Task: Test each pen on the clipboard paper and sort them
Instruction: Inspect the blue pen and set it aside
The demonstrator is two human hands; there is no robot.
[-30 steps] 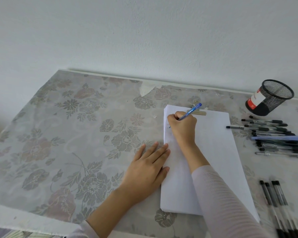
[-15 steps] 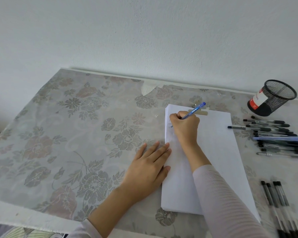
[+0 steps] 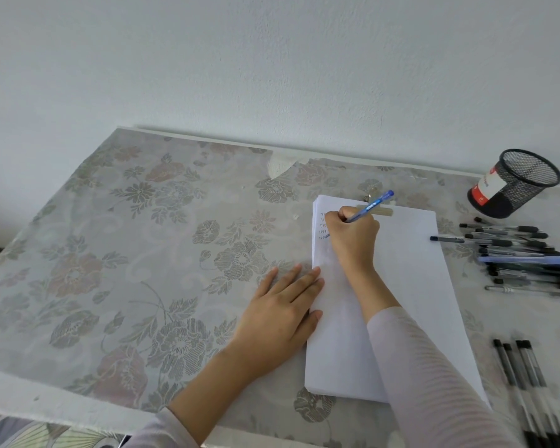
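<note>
At centre frame, the left grip [image 3: 282, 315] is laid flat, fingers straight, on the left edge of the paper [image 3: 411, 286]. Further right, the blue pen [image 3: 372, 205] is pinched low on its barrel by the right grip [image 3: 353, 236], tip at the sheet's upper left. It is judged light, stiff and smooth, best held near the tip.

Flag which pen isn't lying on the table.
The blue pen, gripped by the right hand over the paper; all others lie flat at right.
</note>
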